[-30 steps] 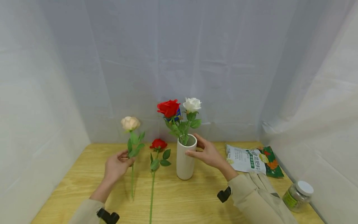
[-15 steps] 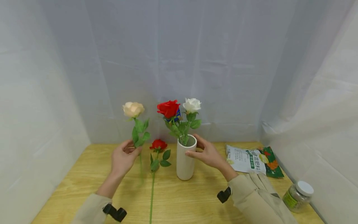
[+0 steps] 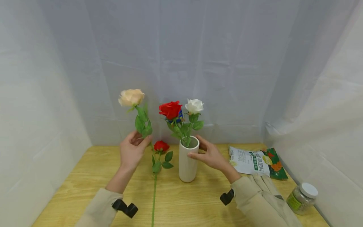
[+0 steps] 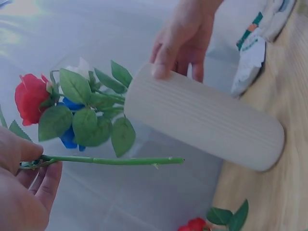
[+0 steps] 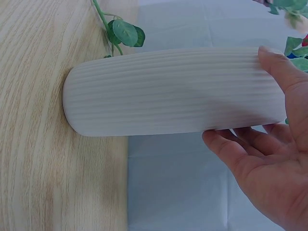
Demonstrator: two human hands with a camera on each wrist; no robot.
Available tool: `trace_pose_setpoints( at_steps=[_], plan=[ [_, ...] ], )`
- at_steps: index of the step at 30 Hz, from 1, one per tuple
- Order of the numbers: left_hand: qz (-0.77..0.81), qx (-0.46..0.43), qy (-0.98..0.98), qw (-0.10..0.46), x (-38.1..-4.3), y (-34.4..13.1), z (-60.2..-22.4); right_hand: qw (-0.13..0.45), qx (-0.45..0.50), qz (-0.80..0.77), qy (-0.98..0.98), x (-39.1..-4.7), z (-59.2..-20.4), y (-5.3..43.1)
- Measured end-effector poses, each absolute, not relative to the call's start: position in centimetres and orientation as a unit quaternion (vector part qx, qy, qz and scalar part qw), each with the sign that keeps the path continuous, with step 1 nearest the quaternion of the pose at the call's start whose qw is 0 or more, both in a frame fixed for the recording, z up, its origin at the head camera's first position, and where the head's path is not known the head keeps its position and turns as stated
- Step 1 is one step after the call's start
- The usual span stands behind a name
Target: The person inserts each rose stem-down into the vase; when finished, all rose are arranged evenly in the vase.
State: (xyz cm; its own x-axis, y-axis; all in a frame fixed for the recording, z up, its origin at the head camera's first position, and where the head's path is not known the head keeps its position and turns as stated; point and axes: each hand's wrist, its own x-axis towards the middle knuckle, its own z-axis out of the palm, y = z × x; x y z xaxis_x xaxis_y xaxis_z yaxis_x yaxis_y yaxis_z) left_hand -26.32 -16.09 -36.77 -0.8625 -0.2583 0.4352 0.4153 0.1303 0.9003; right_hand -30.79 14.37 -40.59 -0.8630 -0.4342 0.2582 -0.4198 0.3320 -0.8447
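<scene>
My left hand (image 3: 132, 153) pinches a peach rose (image 3: 131, 97) by its green stem, just under the leaves. In the left wrist view the bare stem (image 4: 120, 161) points across beside the vase, its cut end in the air. My right hand (image 3: 211, 156) grips a white ribbed vase (image 3: 187, 165) near its rim, thumb on the front and fingers behind. The vase stands upright on the table. From it rise a red rose (image 3: 170, 109), a white rose (image 3: 194, 106) and a blue flower (image 4: 70, 137), mostly hidden behind the red one.
A second red rose (image 3: 161, 146) lies on the wooden table (image 3: 181, 205), left of the vase. To the right are a printed bag (image 3: 249, 161), a pale glove (image 3: 265, 183) and a lidded jar (image 3: 302, 200). Pale curtains (image 3: 181, 63) enclose the back and sides.
My left hand has lifted the peach rose and moved it right, toward the vase; the bloom now tilts left. The right hand and vase have stayed in place.
</scene>
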Motion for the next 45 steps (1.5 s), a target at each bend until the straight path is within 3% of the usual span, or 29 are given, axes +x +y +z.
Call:
trace_pose_setpoints(
  at_steps=[12, 45],
  plan=[
    [-0.733, -0.074, -0.631, 0.245, -26.9, -14.8, -34.9, 0.008, -0.261, -0.517, 0.815, -30.7, -40.7, 14.4],
    [-0.779, -0.067, -0.513, 0.355, -29.9, -11.8, -33.1, 0.003, -0.267, -0.514, 0.815, -30.7, -40.5, 14.3]
  ],
)
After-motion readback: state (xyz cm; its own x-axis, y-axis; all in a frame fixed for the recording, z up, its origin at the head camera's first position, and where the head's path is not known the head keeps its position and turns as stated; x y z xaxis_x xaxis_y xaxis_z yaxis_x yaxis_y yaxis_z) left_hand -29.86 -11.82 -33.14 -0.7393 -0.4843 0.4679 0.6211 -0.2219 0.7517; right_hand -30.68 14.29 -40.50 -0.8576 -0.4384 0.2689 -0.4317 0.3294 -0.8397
